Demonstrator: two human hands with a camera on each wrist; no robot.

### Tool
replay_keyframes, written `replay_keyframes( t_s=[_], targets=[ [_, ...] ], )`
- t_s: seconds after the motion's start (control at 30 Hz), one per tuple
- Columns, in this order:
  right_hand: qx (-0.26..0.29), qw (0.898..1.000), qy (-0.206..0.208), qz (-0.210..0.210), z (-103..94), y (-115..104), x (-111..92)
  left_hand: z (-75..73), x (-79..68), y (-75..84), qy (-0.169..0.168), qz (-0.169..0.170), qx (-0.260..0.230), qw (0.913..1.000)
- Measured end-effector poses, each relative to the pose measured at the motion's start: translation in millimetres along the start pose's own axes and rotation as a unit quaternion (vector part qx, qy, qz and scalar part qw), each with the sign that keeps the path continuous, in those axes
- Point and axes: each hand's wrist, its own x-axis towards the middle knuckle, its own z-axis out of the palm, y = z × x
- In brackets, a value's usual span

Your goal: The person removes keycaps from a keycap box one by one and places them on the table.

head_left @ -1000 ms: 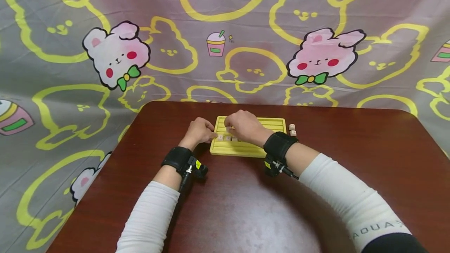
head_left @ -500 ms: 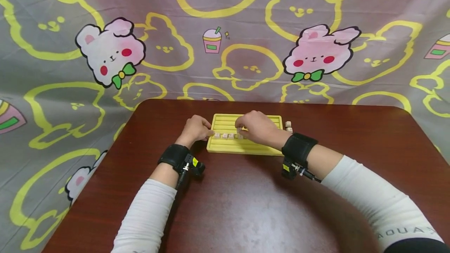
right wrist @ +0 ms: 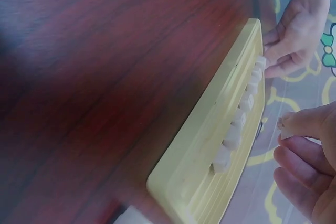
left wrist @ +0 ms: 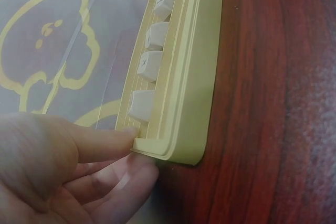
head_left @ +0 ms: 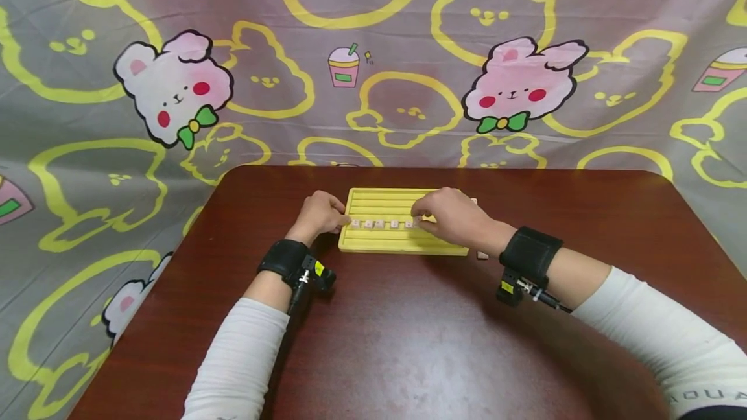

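A yellow ridged tray [head_left: 403, 243] lies on the table, with a row of white keycaps [head_left: 394, 224] standing along one of its grooves. Some keycaps [left wrist: 150, 66] show printed letters in the left wrist view. My left hand [head_left: 319, 214] pinches the tray's left edge, thumb on the rim and fingers curled against the outside. Over the tray's right part, my right hand [head_left: 454, 216] holds a small white keycap [right wrist: 285, 125] between thumb and fingertips. The right hand covers part of the tray in the head view.
Loose keycaps lie just right of the tray, one keycap [head_left: 482, 255] by its front corner and another partly behind the right hand. A dark red-brown table [head_left: 408, 342] reaches back to a printed cloth curtain [head_left: 403, 50].
My right hand has moved rightward along the row, uncovering more keycaps behind it. The left hand keeps its pinch on the tray's edge. The head view has shifted slightly.
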Motion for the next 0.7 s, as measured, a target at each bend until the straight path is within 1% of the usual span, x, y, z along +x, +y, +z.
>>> replay_keyframes(
  t_s=[0.27,0.47,0.7],
  targets=[
    [0.006,1.0,0.005,-0.003,-4.3,5,-23,-1.1,-0.8,0.7,0.001,-0.003,0.001,1.0],
    [0.008,1.0,0.0,0.02,-9.3,10,-38,-0.3,-0.2,1.5,0.002,-0.002,0.002,1.0],
    [0.015,0.999,0.011,0.036,-14.2,15,-52,0.0,1.1,0.8,0.001,-0.008,-0.005,1.0]
  ],
)
